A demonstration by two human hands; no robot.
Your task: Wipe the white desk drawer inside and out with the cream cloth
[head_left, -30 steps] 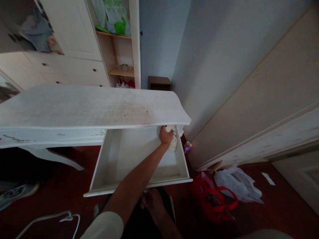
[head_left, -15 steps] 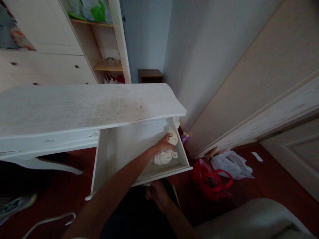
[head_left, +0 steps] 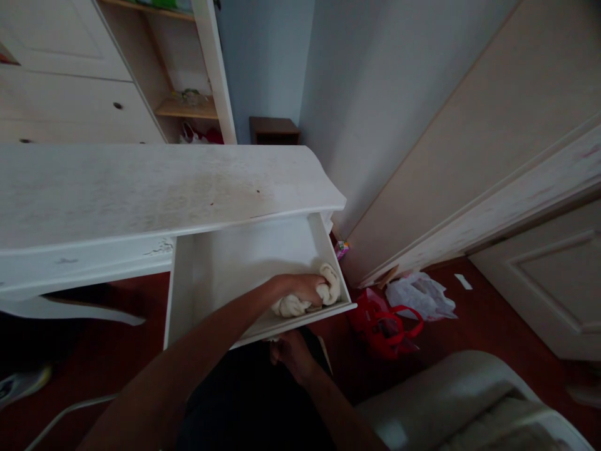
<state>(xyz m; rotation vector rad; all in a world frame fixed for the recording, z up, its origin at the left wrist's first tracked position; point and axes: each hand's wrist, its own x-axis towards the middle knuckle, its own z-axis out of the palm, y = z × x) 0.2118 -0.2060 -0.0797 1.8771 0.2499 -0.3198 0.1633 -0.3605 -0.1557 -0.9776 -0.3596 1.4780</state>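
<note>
A white drawer [head_left: 256, 254] stands pulled out from a white desk [head_left: 117, 181]. Inside it, my left hand [head_left: 307, 289] is closed on a bunched cream-coloured cloth [head_left: 331, 285], pressing it into the front right corner against the drawer's floor and wall. Parts of the cloth stick out on both sides of the fingers. My right hand [head_left: 292, 352] is at the outside of the drawer front, low and near its middle, with curled fingers touching it. Whether those fingers hold a pull there is hidden.
Stains mark the desktop. Right of the drawer, a red bag [head_left: 382, 326] and a white plastic bag [head_left: 420, 294] lie on the red floor, near a small pink box [head_left: 342, 249]. A pale padded seat [head_left: 451, 388] is at lower right. Behind the desk stands an open white cabinet [head_left: 220, 69].
My left hand has moved the cloth toward the drawer's front right corner. My right hand stays at the drawer front. The view has shifted slightly right and down.
</note>
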